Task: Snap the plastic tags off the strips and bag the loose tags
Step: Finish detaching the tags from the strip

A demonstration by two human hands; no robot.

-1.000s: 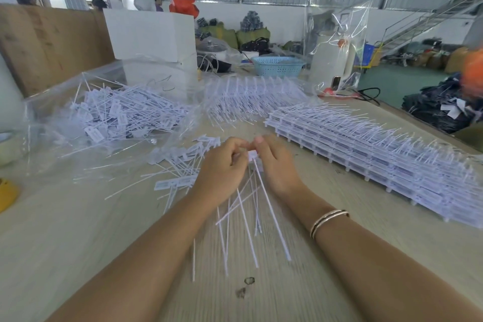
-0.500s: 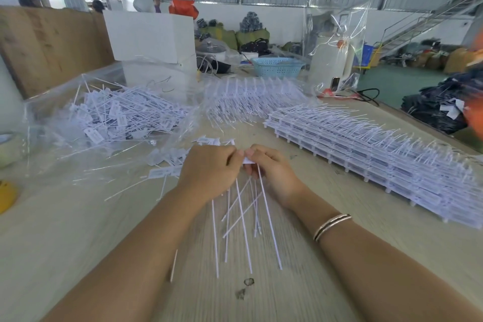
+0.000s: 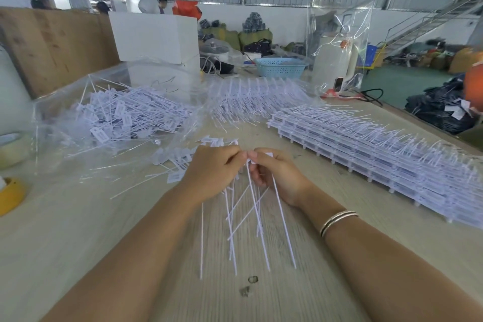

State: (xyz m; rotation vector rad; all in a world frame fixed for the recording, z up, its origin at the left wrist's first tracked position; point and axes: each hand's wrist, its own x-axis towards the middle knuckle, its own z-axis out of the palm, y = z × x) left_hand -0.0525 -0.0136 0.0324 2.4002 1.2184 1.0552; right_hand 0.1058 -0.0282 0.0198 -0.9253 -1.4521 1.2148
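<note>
A short strip of white plastic tags (image 3: 257,162) sits pinched between a worker's two hands at the middle of a pale wooden table (image 3: 78,230), its flat heads up at the fingertips and its thin tails fanning down toward the worker. The left hand (image 3: 214,172) curls its fingers around the strip's left end; the right hand (image 3: 277,172) pinches the right end between thumb and forefinger, the two sets of fingertips almost touching. The strip's heads run left to right between the hands, so the snap likely turns on twisting one hand against the other, though motion blur hides exactly where the break falls. Loose tags (image 3: 180,162) lie just beyond the left hand, which is nearer the clear bag (image 3: 117,117) of finished tags at far left. Stacked unbroken strips (image 3: 379,149) stretch along the right side, nearer the right hand. A roll of yellow tape (image 3: 10,195) rests at the left edge.
</note>
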